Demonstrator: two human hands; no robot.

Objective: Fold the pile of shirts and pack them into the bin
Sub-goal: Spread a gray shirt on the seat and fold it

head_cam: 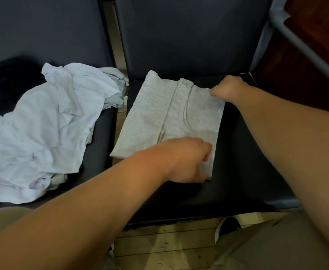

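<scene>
Nearest the headcam there's the wooden floor (pixel 159 246), then the front edge of the black seat (pixel 247 152) that everything's happening on.

The left hand (pixel 187 158) reaches across and its fingers are curled round the near right corner of the grey T-shirt (pixel 159 117). You can see a bit of cloth bunched under them. The shirt lies flat on the seat, already folded into a long panel, with the collar seam showing in the middle. Further back, the right hand (pixel 228 88) is at the far right corner. Its fingers are tucked under, so I can't see the tips, but it looks like it's pinching that edge.

My guess is they're about to lift that right edge for the next fold.

What could go wrong from here:
- Lifting one hand higher than the other would skew the panel.
- The tucked sleeve layers could slide out if the pinch only catches the top layer.
- Swinging it left could drag it onto the white shirt pile (pixel 42 117) on the next seat, which sits just beside it.

Behind that pile there's some black clothing (pixel 7 78). I can't spot a bin anywhere, so packing isn't close.
</scene>
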